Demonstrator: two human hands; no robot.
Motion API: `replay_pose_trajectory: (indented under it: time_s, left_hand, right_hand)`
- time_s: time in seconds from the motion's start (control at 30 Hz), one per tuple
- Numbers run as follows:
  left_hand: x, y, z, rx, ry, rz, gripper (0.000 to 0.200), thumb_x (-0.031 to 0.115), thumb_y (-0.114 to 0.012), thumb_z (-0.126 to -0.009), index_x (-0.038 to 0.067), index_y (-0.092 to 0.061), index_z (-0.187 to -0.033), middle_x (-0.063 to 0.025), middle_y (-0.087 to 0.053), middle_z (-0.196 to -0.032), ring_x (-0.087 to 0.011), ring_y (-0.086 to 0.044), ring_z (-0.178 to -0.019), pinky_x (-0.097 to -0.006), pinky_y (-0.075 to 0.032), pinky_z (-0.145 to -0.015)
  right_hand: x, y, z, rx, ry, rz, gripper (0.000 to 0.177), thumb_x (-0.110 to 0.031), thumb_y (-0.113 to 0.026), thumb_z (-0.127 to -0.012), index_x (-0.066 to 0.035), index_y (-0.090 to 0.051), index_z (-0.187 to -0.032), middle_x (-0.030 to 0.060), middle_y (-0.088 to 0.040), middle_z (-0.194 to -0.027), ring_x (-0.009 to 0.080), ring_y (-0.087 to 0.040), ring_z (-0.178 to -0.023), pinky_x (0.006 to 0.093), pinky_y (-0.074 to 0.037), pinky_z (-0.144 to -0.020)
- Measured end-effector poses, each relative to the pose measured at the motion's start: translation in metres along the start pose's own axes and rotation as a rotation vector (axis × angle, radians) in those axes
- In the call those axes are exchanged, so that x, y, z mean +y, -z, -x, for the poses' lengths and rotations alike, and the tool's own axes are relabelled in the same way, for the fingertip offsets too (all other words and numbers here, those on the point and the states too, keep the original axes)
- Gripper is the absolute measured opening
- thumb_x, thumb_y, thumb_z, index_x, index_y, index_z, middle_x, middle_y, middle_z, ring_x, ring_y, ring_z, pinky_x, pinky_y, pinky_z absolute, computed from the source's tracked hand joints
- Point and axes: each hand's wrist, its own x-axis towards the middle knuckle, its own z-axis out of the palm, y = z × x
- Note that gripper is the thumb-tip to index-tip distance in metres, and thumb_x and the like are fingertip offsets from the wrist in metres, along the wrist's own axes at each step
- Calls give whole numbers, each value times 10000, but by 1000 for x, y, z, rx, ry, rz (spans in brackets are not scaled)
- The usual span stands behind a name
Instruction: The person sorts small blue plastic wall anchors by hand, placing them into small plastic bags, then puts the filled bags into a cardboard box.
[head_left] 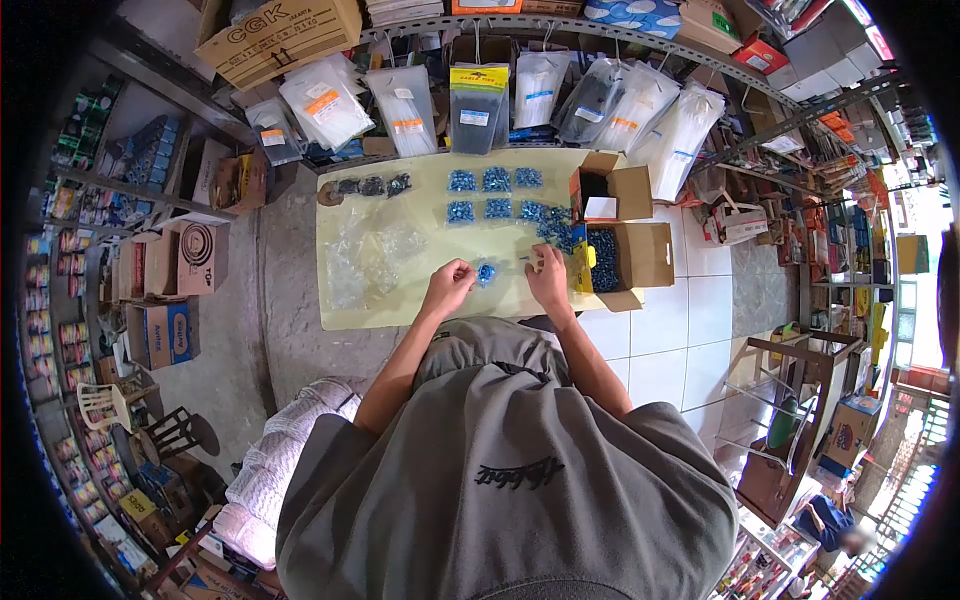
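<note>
My left hand point(452, 287) is closed in a pinch at the edge of a small clear plastic bag point(486, 274) with blue pieces in it. To the right, my right hand point(547, 278) has its fingers curled down over the table, with a small blue piece point(524, 258) at the fingertips. Just beyond that hand lies a loose heap of blue pieces point(556, 231). Their exact kind is too small to tell. An open cardboard box point(645, 255) full of the same pieces stands at the right.
Filled blue packets point(496, 179) lie in two rows on the yellow table point(450, 235). Dark packets point(372, 186) are at the far left, above loose clear bags point(375, 250). Another open box point(627, 190) stands behind. Packs of cable ties point(479, 110) hang from the shelf.
</note>
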Motion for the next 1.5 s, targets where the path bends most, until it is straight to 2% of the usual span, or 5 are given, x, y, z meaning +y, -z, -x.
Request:
replay_pose_trajectory:
  time_s: [0.33,0.63,0.83,1.0,1.5]
  left_hand:
    - [-4,1,4,-38,-17,-14,164,176,-621,-888,16,-592,-906,-28,-611,-752,-93,-576,-664,-242,-471,-595]
    - [-7,0,6,3,2,14,161,158,-638,-852,2,-613,-880,-46,-638,-734,-113,-597,-649,-261,-479,-615]
    - [-4,0,5,0,4,15,174,172,-640,-850,3,-617,-886,-51,-641,-741,-116,-597,-653,-262,-478,-618]
    - [4,0,7,6,31,-4,169,165,-630,-845,1,-623,-888,-53,-644,-740,-119,-600,-665,-263,-474,-622]
    - [2,2,2,-52,13,-22,136,143,-593,-889,10,-600,-918,-33,-618,-751,-108,-582,-678,-253,-468,-608]
  right_hand:
    - [23,-16,-10,-128,144,245,470,-2,-674,-717,-49,-548,-1168,233,-507,-1103,407,-543,-983,440,-469,-860]
    - [33,-22,-23,-192,205,263,107,10,-604,-756,4,-633,-859,195,-586,-902,397,-606,-829,434,-511,-748]
    - [13,-5,-15,-167,106,-38,128,-12,-618,-806,19,-656,-924,151,-655,-846,241,-660,-811,313,-528,-729]
    - [-39,18,-2,-395,-284,-863,197,-105,-662,-857,44,-657,-986,44,-643,-838,92,-600,-783,241,-501,-729]
    - [-70,12,1,-441,-162,-596,194,-99,-685,-836,21,-657,-985,73,-651,-909,123,-622,-758,256,-507,-620]
